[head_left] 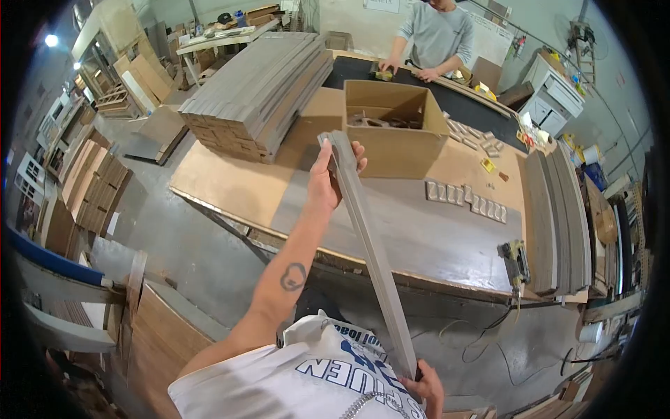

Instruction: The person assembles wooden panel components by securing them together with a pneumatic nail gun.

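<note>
While gray strip [373, 258] overhung near edge of table [227, 173], floor [185, 227] spread left of table | left hand [326, 183] gripped far end above table | right hand [427, 386] gripped near end off table

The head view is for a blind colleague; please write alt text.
A person's left hand and right hand hold a long grey wooden strip near opposite ends, before a brown workbench bearing an open brown cardboard box; a co-worker in grey stands beyond.
</note>
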`<state>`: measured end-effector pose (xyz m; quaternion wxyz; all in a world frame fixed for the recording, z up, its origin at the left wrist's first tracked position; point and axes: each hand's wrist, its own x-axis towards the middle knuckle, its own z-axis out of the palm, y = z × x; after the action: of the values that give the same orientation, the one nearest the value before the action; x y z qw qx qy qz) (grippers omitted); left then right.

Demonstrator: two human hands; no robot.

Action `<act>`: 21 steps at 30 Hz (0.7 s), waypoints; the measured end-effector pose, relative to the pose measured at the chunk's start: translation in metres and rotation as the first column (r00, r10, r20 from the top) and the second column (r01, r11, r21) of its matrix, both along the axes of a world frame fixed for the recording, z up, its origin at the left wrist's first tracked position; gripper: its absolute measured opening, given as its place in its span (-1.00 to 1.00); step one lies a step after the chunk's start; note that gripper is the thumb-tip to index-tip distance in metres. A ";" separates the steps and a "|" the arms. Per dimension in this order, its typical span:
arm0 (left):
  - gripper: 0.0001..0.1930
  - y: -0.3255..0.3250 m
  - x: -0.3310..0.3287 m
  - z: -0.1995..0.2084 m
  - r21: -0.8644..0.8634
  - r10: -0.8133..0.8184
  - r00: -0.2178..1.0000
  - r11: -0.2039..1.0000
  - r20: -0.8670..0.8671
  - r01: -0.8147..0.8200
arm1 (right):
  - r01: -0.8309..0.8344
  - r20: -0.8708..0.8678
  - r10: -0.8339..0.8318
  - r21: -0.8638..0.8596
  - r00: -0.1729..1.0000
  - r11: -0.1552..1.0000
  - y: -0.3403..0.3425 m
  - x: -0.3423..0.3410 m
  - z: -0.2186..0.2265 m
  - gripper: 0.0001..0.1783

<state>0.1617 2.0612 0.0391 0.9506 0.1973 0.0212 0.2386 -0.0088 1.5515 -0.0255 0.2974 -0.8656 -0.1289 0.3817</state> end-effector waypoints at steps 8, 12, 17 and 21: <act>-0.55 0.187 -0.008 -0.009 0.223 -0.101 0.976 0.964 -0.194 0.144 | 0.351 -0.328 -0.258 0.267 0.909 0.898 0.159 -0.022 -0.038 -0.44; -0.54 0.260 -0.014 -0.007 0.232 -0.066 0.970 0.965 -0.235 0.122 | 0.461 -0.282 -0.419 0.097 0.863 0.882 0.253 -0.043 -0.009 -0.47; -0.49 0.299 -0.017 0.005 0.246 -0.062 0.977 0.963 -0.203 0.113 | 0.497 -0.414 -0.416 0.106 0.810 0.861 0.279 -0.069 -0.023 -0.44; -0.43 0.312 -0.012 -0.001 0.201 -0.218 0.966 0.949 -0.135 0.243 | 0.571 -0.545 -0.404 0.177 0.735 0.802 0.284 -0.081 -0.027 -0.40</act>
<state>0.1501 2.3732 0.0385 0.9423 0.3134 0.0249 0.1153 -0.0901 1.8358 -0.0528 0.5520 -0.6822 0.1217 0.4639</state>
